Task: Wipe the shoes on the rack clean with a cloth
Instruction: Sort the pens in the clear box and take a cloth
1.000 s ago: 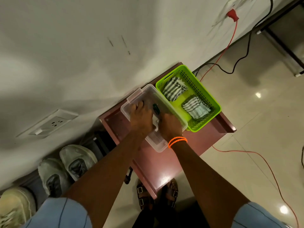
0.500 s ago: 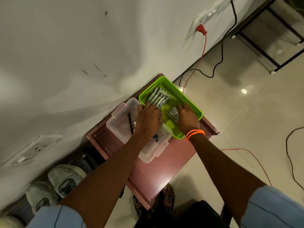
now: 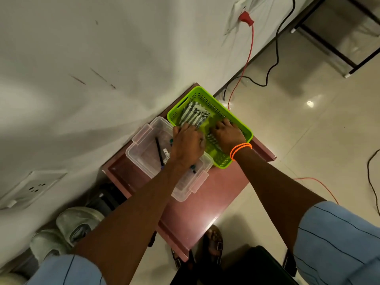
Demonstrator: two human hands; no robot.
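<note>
A green basket stands on the pink rack top and holds two striped cloths. My left hand reaches across the basket's near-left rim, its fingers curled onto the edge of the far striped cloth. My right hand, with an orange wristband, lies over the near striped cloth, fingers fairly straight. Pale dusty shoes sit on a lower level at the bottom left, partly hidden by my left arm.
A clear plastic box with pens inside stands left of the basket, under my left wrist. The white wall runs close behind the rack. Red and black cables trail over the floor at right. My sandalled feet stand at the rack's front.
Both hands have left the clear box and moved right into the green basket, onto the striped cloths. In the last half second they have barely shifted.
</note>
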